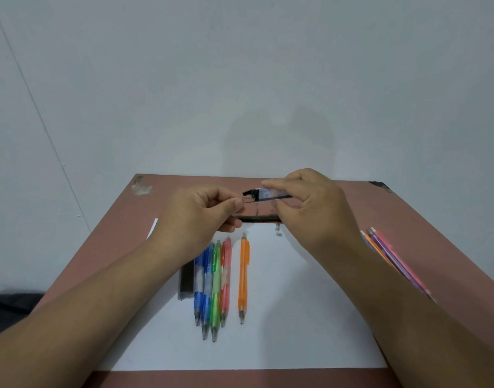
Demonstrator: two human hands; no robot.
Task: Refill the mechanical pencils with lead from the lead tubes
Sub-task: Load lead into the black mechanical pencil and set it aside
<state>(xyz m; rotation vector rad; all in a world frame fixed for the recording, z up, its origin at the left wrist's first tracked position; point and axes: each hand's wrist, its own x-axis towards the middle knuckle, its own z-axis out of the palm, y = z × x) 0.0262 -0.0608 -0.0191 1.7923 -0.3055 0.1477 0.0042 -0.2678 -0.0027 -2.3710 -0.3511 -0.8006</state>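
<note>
While both hands work above the far edge of the white sheet [282, 317], here's the scene, left to right:

Dark case [186, 281]: flat on the sheet, just left of the pencil row, touching the blue one; prob. a 2nd lead tube, can't confirm.
Left hand [201, 217]: thumb + forefinger pinched together on a thin lead [247, 201] at the tube's mouth; rest of fingers curled.
Pencil row: blue pencils [203, 284] (looks like 2, overlapped), green pencil [216, 287], red pencil [225, 278] packed side by side, tips toward the person.
Orange pencil [243, 278]: apart from the row, to its right, same direction.
Dark pencil [257, 218]: lies crosswise at the sheet's far edge, under the hands; partly hidden.
Lead tube [268, 194]: held up off the table, roughly level, cap end flipped open toward the left hand.
Caps [278, 230]: 2 small grey bits near the dark pencil, likely its cap/eraser pieces, too small to be sure.
Right hand [304, 208]: closed round the lead tube, fingers on top, thumb below.
Slim pencils [394, 259]: pink, purple, orange bunch on the bare table [338, 219], well apart at right.
Progress: my read is the dark pencil is open and waiting for lead. Which pencils are already filled: can't tell. Seemingly most still to do.
</note>
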